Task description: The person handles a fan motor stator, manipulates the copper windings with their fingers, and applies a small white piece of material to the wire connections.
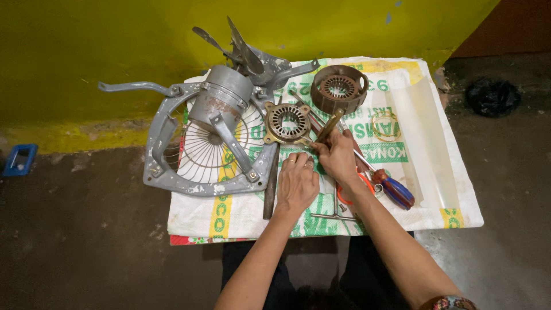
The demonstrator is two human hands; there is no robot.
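The right hand (338,156) was clamped on a brass rod (329,127); the left hand (297,182) lay flat, empty. Poor support risked the rod skidding off the adjacent stator ring (287,122).

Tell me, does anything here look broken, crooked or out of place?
Yes. The grey fan frame lies flat on the woven sack, its motor housing worn and rust-stained, and the fan blades lie behind it at odd angles. Two ribbed metal rings lie loose near the hands.

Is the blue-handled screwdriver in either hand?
No, the blue-handled screwdriver lies on the sack, beside the right hand.
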